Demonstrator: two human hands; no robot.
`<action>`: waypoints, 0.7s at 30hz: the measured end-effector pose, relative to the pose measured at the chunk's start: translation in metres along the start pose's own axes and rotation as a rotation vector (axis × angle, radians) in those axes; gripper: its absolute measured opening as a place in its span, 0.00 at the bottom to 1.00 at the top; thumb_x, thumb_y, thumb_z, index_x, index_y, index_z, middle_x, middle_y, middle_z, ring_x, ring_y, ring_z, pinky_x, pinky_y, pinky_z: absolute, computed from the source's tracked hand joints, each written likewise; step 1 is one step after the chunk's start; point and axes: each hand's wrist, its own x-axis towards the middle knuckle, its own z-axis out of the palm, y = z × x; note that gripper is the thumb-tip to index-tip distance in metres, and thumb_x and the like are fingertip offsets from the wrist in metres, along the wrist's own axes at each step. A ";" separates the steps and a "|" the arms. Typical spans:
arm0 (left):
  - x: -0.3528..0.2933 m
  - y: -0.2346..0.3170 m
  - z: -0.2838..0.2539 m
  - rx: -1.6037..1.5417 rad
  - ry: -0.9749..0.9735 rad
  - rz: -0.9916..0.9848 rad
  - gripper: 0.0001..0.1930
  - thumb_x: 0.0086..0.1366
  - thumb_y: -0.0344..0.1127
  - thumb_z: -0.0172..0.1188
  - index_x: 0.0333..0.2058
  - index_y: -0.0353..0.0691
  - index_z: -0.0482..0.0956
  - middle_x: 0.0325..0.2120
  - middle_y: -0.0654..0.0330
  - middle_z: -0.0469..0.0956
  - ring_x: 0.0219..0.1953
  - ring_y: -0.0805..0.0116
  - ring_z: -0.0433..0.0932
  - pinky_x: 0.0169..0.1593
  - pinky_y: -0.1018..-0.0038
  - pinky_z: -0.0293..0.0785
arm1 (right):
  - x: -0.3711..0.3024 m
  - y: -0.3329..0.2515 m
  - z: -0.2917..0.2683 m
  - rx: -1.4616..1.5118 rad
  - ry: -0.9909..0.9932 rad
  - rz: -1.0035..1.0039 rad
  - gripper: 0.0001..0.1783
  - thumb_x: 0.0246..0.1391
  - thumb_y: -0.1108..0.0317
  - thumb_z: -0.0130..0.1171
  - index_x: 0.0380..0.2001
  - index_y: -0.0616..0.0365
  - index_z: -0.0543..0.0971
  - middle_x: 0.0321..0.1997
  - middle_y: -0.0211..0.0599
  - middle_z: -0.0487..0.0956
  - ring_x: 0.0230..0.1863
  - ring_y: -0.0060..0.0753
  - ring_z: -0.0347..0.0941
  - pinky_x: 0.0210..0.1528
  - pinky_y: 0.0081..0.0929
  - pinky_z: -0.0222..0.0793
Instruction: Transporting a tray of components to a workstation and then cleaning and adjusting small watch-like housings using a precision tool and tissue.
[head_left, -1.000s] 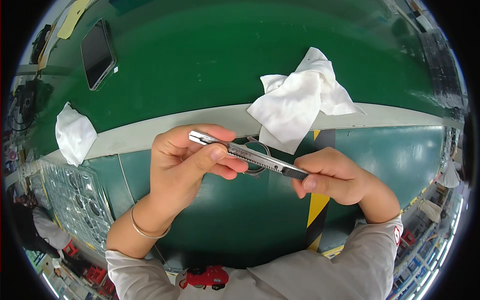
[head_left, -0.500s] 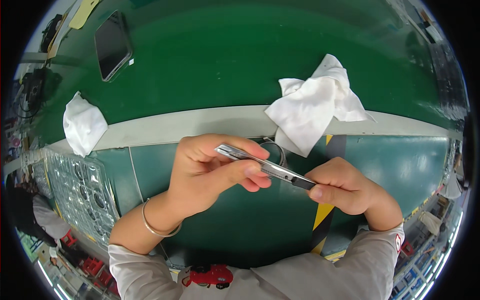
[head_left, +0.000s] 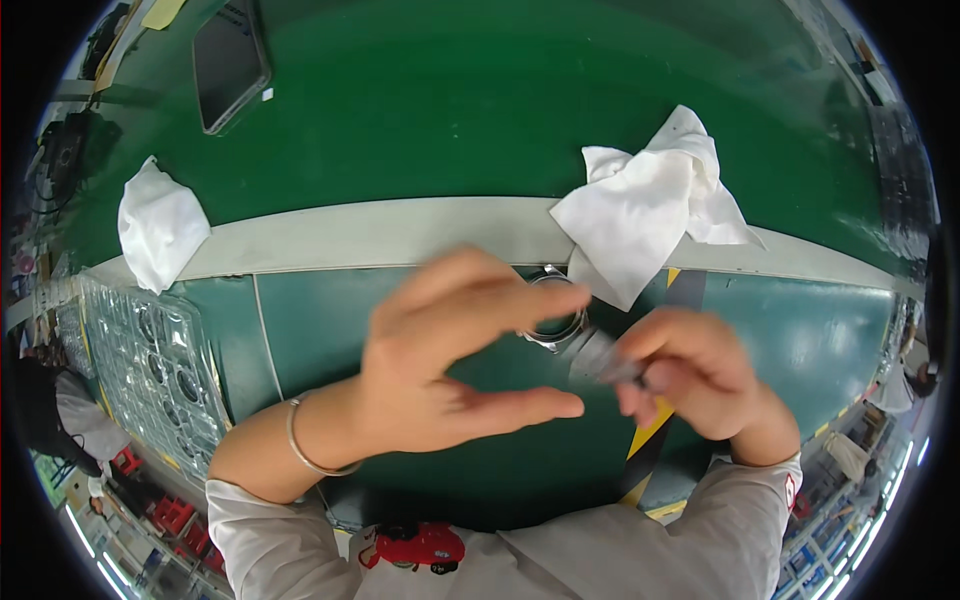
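Observation:
My left hand is open and holds nothing, its thumb and fingers spread wide apart. In the closed fingers of my right hand is a utility knife, its silver body and dark end smeared by motion. Whether its blade is out cannot be made out. A round metal ring like a watch case shows between my hands, partly behind my left fingers and near the knife's tip. I cannot tell whether the knife touches it.
Beyond the pale ledge is a green surface with a phone. One white cloth lies crumpled over the ledge at right, another cloth at left. A clear moulded tray holds several round parts. Yellow-black tape crosses the near mat.
My left hand has let go of the knife's silver body, and its fingers have spread. My right hand has turned the knife, which now looks shorter. More of the ring shows.

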 end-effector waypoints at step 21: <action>-0.004 -0.054 0.004 0.587 -0.189 0.036 0.30 0.32 0.44 0.79 0.40 0.45 0.86 0.37 0.61 0.74 0.41 0.58 0.69 0.48 0.64 0.62 | 0.031 0.079 -0.001 -1.400 0.276 -0.721 0.28 0.30 0.66 0.71 0.44 0.46 0.89 0.29 0.29 0.65 0.24 0.30 0.60 0.20 0.28 0.52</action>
